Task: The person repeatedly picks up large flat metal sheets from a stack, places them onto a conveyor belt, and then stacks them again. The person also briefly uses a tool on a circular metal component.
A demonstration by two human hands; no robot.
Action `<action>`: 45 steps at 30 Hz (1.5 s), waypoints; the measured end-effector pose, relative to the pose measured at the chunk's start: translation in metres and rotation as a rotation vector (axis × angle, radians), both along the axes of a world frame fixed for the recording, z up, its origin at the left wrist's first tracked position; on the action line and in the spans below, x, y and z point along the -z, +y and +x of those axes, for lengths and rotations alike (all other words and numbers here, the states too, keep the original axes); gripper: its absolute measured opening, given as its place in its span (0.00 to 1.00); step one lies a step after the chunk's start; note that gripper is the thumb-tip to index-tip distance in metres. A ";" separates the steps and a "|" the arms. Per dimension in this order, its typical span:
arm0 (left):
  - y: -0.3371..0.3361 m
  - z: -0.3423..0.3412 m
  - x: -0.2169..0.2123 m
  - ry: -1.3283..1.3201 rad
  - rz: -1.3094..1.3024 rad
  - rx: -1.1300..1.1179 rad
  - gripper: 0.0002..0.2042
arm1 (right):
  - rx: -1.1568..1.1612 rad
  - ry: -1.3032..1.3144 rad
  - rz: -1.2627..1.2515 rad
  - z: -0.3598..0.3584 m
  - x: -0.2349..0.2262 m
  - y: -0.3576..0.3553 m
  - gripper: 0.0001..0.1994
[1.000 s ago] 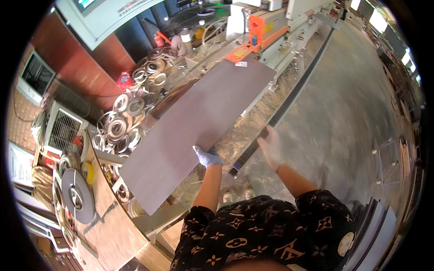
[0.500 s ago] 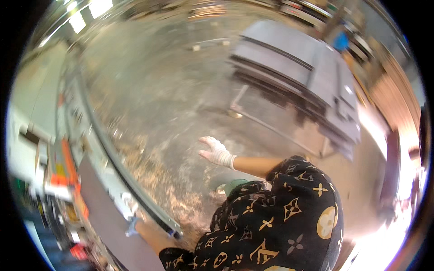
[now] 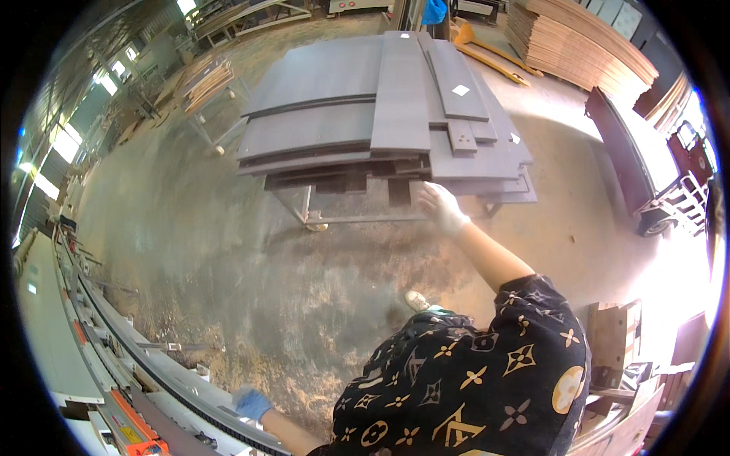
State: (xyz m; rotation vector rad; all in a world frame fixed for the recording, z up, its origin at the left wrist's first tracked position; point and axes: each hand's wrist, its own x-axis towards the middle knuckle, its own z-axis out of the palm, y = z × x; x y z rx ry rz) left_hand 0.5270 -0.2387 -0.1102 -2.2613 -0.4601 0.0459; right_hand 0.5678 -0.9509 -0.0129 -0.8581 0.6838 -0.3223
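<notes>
My right hand (image 3: 443, 209), in a white glove, reaches forward with its fingers stretched out. It appears just short of the near edge of a stack of grey panels (image 3: 315, 125); whether it touches them I cannot tell. The panels lie in uneven layers on a wheeled metal frame (image 3: 365, 220), and a few bear small white labels. Low on the left, my left hand (image 3: 251, 403) wears a blue-grey glove and is blurred. It hangs beside the long rail (image 3: 163, 368) of a machine, and its fingers cannot be made out.
A smaller cart (image 3: 217, 125) carrying wooden strips stands at the far left. Behind the stack are a yellow pallet jack (image 3: 494, 61) and a tall pile of brown boards (image 3: 578, 49). A dark red cart (image 3: 620, 152) stands to the right, and wooden pieces (image 3: 616, 334) sit at the lower right.
My view has turned right toward the grey stack, which is now nearer the middle. My right hand has moved forward to its edge. My left hand has come off the dark panel on the machine.
</notes>
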 end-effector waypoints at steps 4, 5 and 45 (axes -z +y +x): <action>-0.195 0.057 -0.008 0.038 -0.457 0.340 0.08 | -0.042 -0.146 0.421 0.088 -0.023 -0.030 0.36; -0.227 0.067 -0.001 0.053 -0.493 0.526 0.08 | 0.013 -0.172 0.435 0.110 -0.030 -0.032 0.32; -0.266 -0.121 -0.119 -1.524 -2.670 -0.227 0.24 | -1.020 -0.248 0.283 0.059 -0.027 0.008 0.19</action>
